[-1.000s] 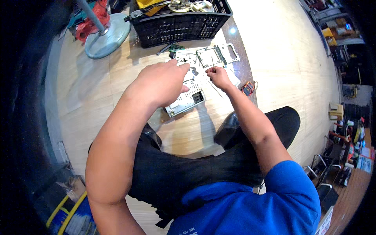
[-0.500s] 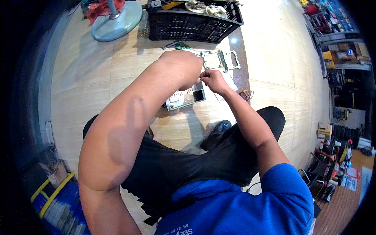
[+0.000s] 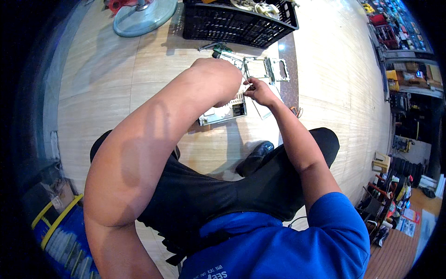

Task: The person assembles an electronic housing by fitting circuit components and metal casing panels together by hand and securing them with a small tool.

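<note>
The left hand (image 3: pixel 217 81) is bent over the far left part of a light metal case (image 3: pixel 224 115), its back turned to the camera. Its fingers are hidden underneath, so I cannot tell how far open they are or whether they hold anything. The right hand (image 3: pixel 260 92) is just beside it on the right, thumb and fingertips drawn narrowly together around a thin rod (image 3: pixel 246 81), which slants far and left toward the left hand; where its far end stops is hard to make out.

The case lies on the pale floor (image 3: pixel 100 100) in front of the person, with its slotted top partly covered by the left hand and a dark opening at its right end. Beyond the hands is a rectangular metal frame (image 3: pixel 268 69), and close to its right a flat plate with a cut-out (image 3: pixel 275 70). A small green circuit board (image 3: pixel 224 48) lies to the far left of the frame. A pale flat panel (image 3: pixel 265 111) sits to the right of the case, near the right forearm. Farthest off stands a black crate (image 3: pixel 232 29) with light-coloured parts (image 3: pixel 265 9) inside, and left of it a round grey base (image 3: pixel 145 21).
</note>
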